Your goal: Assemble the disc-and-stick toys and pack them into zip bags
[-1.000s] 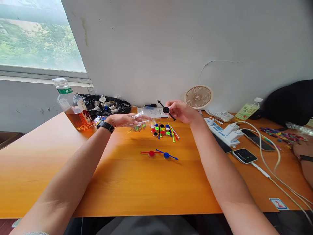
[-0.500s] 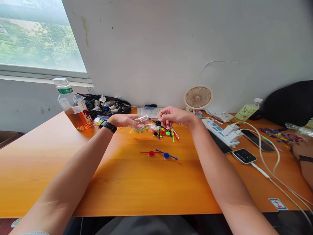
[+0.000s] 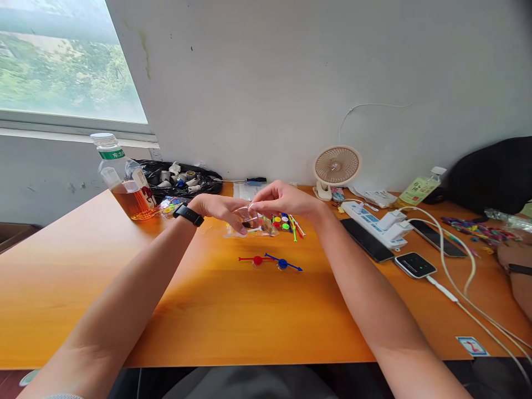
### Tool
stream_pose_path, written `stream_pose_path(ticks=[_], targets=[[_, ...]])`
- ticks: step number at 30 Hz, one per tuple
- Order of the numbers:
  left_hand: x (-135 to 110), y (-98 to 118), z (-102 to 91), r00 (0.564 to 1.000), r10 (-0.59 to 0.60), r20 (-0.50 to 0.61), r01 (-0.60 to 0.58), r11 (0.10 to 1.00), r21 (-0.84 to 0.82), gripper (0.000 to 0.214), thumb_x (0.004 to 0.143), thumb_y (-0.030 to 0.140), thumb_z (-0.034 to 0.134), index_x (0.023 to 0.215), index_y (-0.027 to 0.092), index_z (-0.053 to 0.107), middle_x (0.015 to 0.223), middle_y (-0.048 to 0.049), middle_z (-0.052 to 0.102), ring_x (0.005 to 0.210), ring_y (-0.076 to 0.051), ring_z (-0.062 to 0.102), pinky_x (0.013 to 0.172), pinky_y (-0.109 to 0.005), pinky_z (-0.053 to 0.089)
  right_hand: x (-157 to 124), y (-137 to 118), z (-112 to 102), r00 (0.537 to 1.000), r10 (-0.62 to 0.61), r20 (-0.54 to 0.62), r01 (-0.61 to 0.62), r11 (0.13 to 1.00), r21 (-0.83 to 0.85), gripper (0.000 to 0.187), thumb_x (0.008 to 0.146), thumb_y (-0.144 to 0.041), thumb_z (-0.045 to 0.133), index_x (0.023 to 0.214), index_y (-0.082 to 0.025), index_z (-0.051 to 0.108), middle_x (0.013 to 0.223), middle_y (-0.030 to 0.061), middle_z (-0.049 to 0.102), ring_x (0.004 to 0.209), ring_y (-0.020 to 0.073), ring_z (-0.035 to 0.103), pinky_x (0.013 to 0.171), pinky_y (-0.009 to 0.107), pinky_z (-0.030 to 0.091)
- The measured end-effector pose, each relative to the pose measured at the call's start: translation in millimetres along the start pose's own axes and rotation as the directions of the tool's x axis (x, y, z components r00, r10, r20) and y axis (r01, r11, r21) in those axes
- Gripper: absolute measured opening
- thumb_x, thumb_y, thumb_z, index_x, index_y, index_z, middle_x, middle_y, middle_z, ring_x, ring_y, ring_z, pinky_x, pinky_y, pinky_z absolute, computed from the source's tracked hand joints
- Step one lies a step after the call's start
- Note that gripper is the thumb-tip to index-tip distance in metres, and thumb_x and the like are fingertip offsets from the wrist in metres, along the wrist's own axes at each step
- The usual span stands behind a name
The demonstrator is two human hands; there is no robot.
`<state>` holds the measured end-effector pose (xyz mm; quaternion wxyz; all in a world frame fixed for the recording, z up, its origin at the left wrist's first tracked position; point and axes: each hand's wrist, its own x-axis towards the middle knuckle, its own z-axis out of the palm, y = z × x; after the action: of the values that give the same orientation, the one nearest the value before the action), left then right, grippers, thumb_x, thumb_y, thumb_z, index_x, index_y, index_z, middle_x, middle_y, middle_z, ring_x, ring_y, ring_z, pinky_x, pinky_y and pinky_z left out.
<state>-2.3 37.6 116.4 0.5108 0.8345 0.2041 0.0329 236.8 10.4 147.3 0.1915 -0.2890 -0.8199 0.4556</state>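
1. Looking forward and down from the head view, the left hand comes in at the left side of a clear plastic bag, thumb laid over the film and fingers mostly hidden beneath. It is closed on the bag, seemingly to support it from below, since such thin film would sag without a grip.

2. In the same view, the right hand reaches in from the other side with its fingertips drawn together at the bag's upper edge. It appears to pinch the film there, probably so that the edge stands up rather than folding flat. Whether those fingers hold anything besides film, I cannot tell.

3. As for position, the bag lies between the two hands, touching both, below the right fingertips and beside the left thumb. A dark shape shows at the film just by that thumb; glare hides its outline.

4. Nearer the person, a red spinner and a blue spinner lie side by side on the desk, apart from both hands. Their spacing from the pile of coloured pieces suggests they were set out separately. That pile sits just beyond the bag's right side, partly covered by the right hand and wrist.
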Motion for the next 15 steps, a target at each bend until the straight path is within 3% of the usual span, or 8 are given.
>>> stream_pose_path(ticks=[4, 6, 8, 11, 15], targets=[[1, -6, -1.1, 0.997, 0.053, -0.05, -0.054, 0.998, -0.021, 0.042, 0.077, 0.04, 0.088, 0.111, 0.019, 0.075, 0.098, -0.0053, 0.073, 0.091, -0.022, 0.067, 0.081, -0.03, 0.053, -9, -7, -9, 0.999, -0.051, 0.006, 0.051, 0.993, -0.104, 0.037, 0.088, -0.053, 0.076, 0.094, -0.017, 0.081, 0.07, 0.0004, 0.063, 0.065, 0.0127, 0.051, 0.058, 0.026, 0.038], [3, -6, -0.6, 0.985, 0.087, -0.149, -0.094, 0.995, -0.039, 0.041, 0.081, 0.038, 0.086, 0.114, 0.018, 0.074, 0.093, -0.0048, 0.072, 0.088, -0.021, 0.067, 0.08, -0.03, 0.052, -12, -9, -14, 0.998, -0.057, 0.006, 0.057, 0.98, -0.19, 0.035, 0.084, -0.049, 0.082, 0.1, -0.019, 0.082, 0.072, -0.0005, 0.06, 0.067, 0.0131, 0.049, 0.059, 0.026, 0.036], [6, -5, 0.3, 0.959, 0.122, -0.257, -0.142, 0.988, -0.057, 0.049, 0.082, 0.036, 0.085, 0.125, 0.018, 0.071, 0.096, -0.0053, 0.073, 0.093, -0.023, 0.067, 0.085, -0.033, 0.052, -13, -10, -15, 0.993, -0.091, -0.075, 0.063, 0.948, -0.313, 0.027, 0.08, -0.042, 0.085, 0.098, -0.021, 0.083, 0.078, -0.0001, 0.058, 0.07, 0.0136, 0.048, 0.061, 0.027, 0.035], [8, -2, 0.1, 0.938, 0.163, -0.306, -0.195, 0.978, -0.075, 0.065, 0.083, 0.038, 0.085, 0.142, 0.019, 0.063, 0.113, -0.0091, 0.074, 0.11, -0.026, 0.066, 0.097, -0.036, 0.05, -10, -12, -10, 0.942, -0.213, -0.258, 0.076, 0.887, -0.455, 0.007, 0.081, -0.025, 0.078, 0.085, -0.022, 0.083, 0.09, 0.0021, 0.056, 0.076, 0.0146, 0.048, 0.067, 0.029, 0.039], [6, -8, -4.6, 0.928, 0.22, -0.301, -0.277, 0.947, -0.161, 0.079, 0.084, 0.051, 0.085, 0.151, 0.02, 0.055, 0.123, -0.0135, 0.073, 0.117, -0.029, 0.067, 0.102, -0.038, 0.05, -5, -16, -1, 0.838, -0.429, -0.337, 0.231, 0.838, -0.494, 0.013, 0.082, -0.015, 0.069, 0.075, -0.021, 0.078, 0.097, 0.0031, 0.053, 0.084, 0.0166, 0.051, 0.077, 0.032, 0.044]])
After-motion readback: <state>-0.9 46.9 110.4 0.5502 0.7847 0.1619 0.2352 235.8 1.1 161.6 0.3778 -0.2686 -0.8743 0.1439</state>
